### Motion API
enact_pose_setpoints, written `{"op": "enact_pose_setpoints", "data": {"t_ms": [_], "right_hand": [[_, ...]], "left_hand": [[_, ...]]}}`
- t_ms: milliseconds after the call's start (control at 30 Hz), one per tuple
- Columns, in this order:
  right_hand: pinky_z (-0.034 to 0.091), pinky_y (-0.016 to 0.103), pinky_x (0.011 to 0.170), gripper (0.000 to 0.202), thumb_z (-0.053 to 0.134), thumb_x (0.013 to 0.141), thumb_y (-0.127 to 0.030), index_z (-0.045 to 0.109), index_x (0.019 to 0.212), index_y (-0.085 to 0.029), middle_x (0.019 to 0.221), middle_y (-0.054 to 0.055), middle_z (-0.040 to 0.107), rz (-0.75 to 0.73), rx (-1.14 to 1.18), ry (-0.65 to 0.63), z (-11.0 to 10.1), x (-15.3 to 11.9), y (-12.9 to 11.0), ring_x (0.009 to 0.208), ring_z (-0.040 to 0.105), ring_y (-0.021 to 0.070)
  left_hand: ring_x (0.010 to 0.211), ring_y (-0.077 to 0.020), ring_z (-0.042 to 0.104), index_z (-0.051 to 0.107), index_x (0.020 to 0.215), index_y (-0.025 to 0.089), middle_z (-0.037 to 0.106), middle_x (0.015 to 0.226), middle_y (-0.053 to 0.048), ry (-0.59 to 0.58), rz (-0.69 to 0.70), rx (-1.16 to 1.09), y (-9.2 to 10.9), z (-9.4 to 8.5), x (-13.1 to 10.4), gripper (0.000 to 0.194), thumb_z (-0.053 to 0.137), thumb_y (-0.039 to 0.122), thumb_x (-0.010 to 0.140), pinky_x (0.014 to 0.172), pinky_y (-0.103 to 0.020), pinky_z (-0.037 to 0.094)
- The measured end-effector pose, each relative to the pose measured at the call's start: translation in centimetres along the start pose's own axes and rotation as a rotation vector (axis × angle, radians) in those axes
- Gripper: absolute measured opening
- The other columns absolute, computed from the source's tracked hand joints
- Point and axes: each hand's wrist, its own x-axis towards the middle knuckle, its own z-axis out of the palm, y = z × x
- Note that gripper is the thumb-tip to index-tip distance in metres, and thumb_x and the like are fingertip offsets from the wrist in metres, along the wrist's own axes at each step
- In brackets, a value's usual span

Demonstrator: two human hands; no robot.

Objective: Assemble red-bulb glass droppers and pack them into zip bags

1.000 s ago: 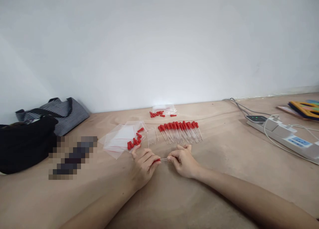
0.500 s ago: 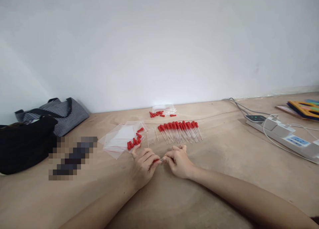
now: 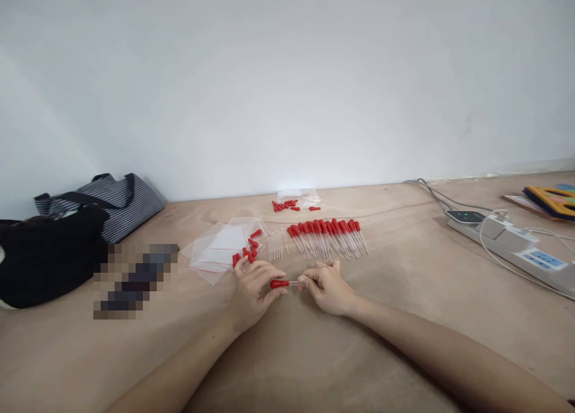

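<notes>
A dropper with a red rubber bulb (image 3: 278, 284) and a clear thin tube (image 3: 293, 283) lies level between my hands. My left hand (image 3: 255, 290) has its thumb and forefinger on either side of the bulb, most of which shows between them. In a closed pinch, my right hand (image 3: 324, 287) grips the tube, whose far end is hidden by the fingers. Behind my right hand lies a row of droppers with red bulbs (image 3: 323, 227). Loose red bulbs (image 3: 254, 243) and several clear tubes (image 3: 276, 245) are just beyond my left hand.
Clear plastic bags (image 3: 220, 248) lie flat at the left. Near the wall are more red bulbs (image 3: 283, 205) beside another bag (image 3: 296, 194). A striped bag (image 3: 139, 206) and a black bag (image 3: 54, 251) stand far left. A white power strip (image 3: 507, 245) with cables sits right.
My left fingers have spread a little and drawn back, so the red bulb they covered now shows. My right hand keeps its pinch on the tube. The view has shifted slightly.
</notes>
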Motion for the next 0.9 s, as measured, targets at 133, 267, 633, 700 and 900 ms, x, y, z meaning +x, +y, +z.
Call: {"op": "enact_pose_setpoints", "data": {"t_ms": [133,267,633,700,900], "right_hand": [[0.021,0.033,0.076,0.032,0.036,0.087,-0.024,0.061,0.068,-0.021,0.059,-0.003,0.058,-0.005,0.031,0.000,0.1,-0.1,-0.2,0.070,0.047,0.0122],[0.022,0.033,0.076,0.031,0.037,0.087,-0.023,0.062,0.068,-0.021,0.062,-0.002,0.060,-0.003,0.046,0.012,0.4,-0.1,-0.2,0.071,0.047,0.0127],[0.019,0.032,0.071,0.019,0.045,0.084,-0.029,0.064,0.078,-0.025,0.073,-0.001,0.062,-0.196,-0.114,0.013,-1.3,-0.1,-0.4,0.077,0.045,0.0145],[0.018,0.032,0.070,0.016,0.049,0.081,-0.027,0.064,0.077,-0.025,0.072,-0.001,0.062,-0.222,-0.144,-0.034,-1.5,0.1,-0.5,0.077,0.046,0.0146],[0.020,0.031,0.070,0.021,0.043,0.081,-0.021,0.062,0.071,-0.020,0.070,0.001,0.064,0.063,-0.204,0.099,-0.5,3.9,-0.3,0.078,0.049,0.0168]], "left_hand": [[0.076,-0.0144,0.058,0.061,0.079,0.025,0.067,0.072,0.004,0.043,0.047,-0.035,0.9,0.1,0.3,0.012,0.050,0.024,0.082,0.098,-0.043,0.016],[0.074,-0.0146,0.058,0.062,0.079,0.024,0.067,0.072,0.002,0.061,0.020,-0.057,1.5,0.4,0.2,0.014,0.048,0.023,0.082,0.097,-0.044,0.018],[0.079,-0.0165,0.055,0.061,0.079,0.026,0.066,0.073,0.002,-0.017,-0.059,-0.046,0.5,0.1,0.4,0.014,0.048,0.029,0.083,0.092,-0.045,0.017],[0.085,-0.0178,0.055,0.061,0.083,0.026,0.067,0.080,0.001,-0.032,-0.058,-0.030,0.2,-0.2,0.5,0.013,0.049,0.031,0.082,0.093,-0.044,0.016],[0.090,-0.0241,0.054,0.055,0.103,0.025,0.064,0.095,-0.005,0.149,-0.368,0.086,-2.9,-1.0,0.7,0.034,0.055,0.041,0.073,0.084,-0.043,0.029]]}}
